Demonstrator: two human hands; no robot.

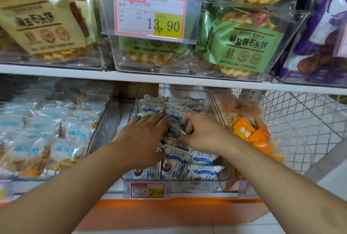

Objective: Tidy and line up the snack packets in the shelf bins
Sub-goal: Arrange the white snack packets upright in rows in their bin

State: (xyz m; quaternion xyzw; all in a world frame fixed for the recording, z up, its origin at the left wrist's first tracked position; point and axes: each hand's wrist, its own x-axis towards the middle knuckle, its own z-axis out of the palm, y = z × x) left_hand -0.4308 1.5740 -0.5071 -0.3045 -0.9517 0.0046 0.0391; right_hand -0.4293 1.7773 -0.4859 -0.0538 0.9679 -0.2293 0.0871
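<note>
The back packets (170, 105) are standing in neat rows. The left hand (144, 136) is pressing flat; the right hand (199, 132) is pinching a crooked middle packet (175, 130).

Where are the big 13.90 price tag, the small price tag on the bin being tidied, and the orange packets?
13.90 price tag (150, 15): head view, middle of the label.
Small price tag (147, 190): head view, label centre.
Orange packets (247, 132): head view, top packet's face.
</note>
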